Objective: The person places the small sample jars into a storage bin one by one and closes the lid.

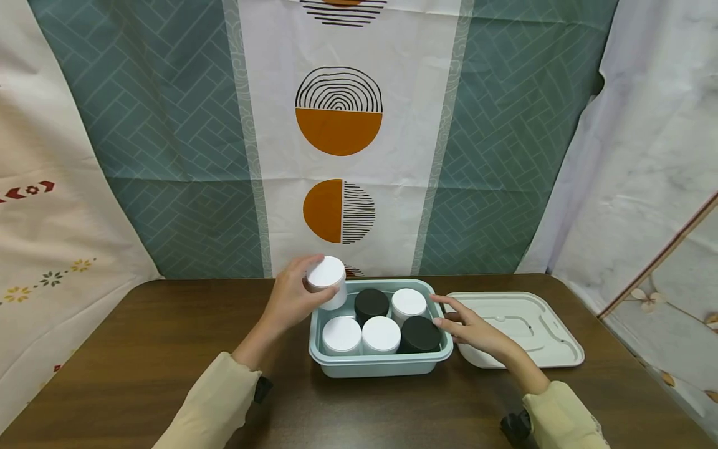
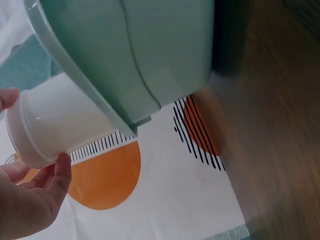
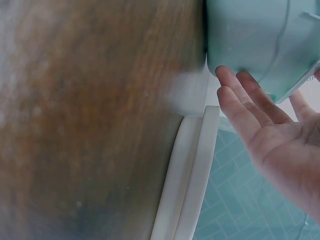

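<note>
My left hand (image 1: 294,293) grips a white jar (image 1: 335,299) with a white lid at the left rear corner of a pale green plastic bin (image 1: 381,366). In the left wrist view, thumb and fingers hold the lid end of the white jar (image 2: 65,120), whose other end passes behind the bin's rim. Several jars stand inside the bin, some with white lids (image 1: 381,333), others with black lids (image 1: 421,333). At the bin's right rim is my right hand (image 1: 471,327); the right wrist view shows its fingers (image 3: 245,107) extended beside the bin wall (image 3: 250,40).
A flat white lid (image 1: 516,327) lies on the brown wooden table (image 1: 168,362) to the right of the bin, partly under the right hand in the head view. Behind the table's far edge hangs a patterned curtain (image 1: 179,125).
</note>
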A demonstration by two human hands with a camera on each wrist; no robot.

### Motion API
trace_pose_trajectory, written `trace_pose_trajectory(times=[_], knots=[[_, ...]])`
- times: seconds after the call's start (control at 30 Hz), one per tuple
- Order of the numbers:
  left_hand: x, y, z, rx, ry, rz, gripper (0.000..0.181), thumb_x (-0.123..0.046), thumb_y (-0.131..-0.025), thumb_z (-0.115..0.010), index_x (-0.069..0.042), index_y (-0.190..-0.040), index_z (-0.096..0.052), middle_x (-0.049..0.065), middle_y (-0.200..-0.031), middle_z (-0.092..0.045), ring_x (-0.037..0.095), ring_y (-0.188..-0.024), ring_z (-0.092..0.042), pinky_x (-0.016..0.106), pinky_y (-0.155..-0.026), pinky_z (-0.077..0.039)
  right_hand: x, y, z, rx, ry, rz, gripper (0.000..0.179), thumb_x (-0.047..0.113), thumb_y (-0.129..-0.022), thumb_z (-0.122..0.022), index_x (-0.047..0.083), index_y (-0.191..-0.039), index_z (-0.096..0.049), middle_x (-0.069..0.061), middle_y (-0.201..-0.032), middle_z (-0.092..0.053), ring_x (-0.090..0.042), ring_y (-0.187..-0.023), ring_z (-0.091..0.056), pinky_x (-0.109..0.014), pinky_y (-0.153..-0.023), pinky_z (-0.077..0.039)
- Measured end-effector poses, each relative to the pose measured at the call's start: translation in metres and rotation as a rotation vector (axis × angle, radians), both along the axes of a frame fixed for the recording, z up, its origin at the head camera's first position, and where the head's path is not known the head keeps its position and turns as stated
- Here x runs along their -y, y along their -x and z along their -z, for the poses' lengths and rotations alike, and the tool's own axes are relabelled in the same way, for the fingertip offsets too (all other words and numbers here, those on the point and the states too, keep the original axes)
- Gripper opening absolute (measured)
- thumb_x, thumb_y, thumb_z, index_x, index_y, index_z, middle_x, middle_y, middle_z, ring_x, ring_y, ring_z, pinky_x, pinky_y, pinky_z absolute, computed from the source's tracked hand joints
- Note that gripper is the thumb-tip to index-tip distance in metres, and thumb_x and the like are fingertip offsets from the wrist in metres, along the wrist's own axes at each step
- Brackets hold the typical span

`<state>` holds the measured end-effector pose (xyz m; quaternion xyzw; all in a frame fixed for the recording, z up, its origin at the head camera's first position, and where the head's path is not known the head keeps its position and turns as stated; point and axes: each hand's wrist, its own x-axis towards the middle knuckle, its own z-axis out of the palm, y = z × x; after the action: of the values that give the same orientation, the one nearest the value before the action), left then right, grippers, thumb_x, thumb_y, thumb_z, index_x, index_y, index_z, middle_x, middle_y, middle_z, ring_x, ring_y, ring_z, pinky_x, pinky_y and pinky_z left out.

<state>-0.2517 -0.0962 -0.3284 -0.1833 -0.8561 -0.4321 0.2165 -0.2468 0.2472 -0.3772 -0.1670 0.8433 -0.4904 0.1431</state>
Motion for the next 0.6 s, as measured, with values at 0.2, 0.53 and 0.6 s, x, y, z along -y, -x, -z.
trace_pose_trajectory(times=[0.2, 0.53, 0.6], knots=[[-0.008, 0.002, 0.003, 0.022, 0.032, 0.031, 0.057, -0.017, -0.070, -0.078, 0.001, -0.119, -0.056, 0.014, -0.112, -0.057, 0.023, -0.086, -0.050, 0.031, -0.069, -0.047, 0.000, 0.000, 0.000, 0.003, 0.002, 0.002, 0.058, 0.029, -0.093, -0.051, 0.016, -0.143, -0.025, -0.025, -0.137, -0.031, -0.039, -0.121, -0.039, -0.054, -0.088, -0.042], [-0.014, 0.004, 0.014, 0.146, 0.160, 0.087, 0.057, -0.018, -0.070, -0.077, -0.002, -0.121, -0.056, 0.013, -0.120, -0.056, 0.027, -0.102, -0.052, 0.041, -0.083, -0.048, 0.001, 0.000, -0.001, 0.011, -0.001, 0.013, 0.058, 0.030, -0.092, -0.052, 0.016, -0.143, -0.026, -0.025, -0.137, -0.031, -0.039, -0.121, -0.040, -0.054, -0.089, -0.041], [-0.015, 0.005, 0.017, 0.173, 0.193, 0.089, 0.057, -0.019, -0.071, -0.077, -0.003, -0.121, -0.056, 0.012, -0.121, -0.055, 0.028, -0.105, -0.051, 0.042, -0.085, -0.047, 0.001, 0.000, -0.001, 0.011, -0.002, 0.013, 0.058, 0.030, -0.092, -0.052, 0.016, -0.143, -0.026, -0.025, -0.137, -0.032, -0.039, -0.121, -0.040, -0.055, -0.089, -0.041]])
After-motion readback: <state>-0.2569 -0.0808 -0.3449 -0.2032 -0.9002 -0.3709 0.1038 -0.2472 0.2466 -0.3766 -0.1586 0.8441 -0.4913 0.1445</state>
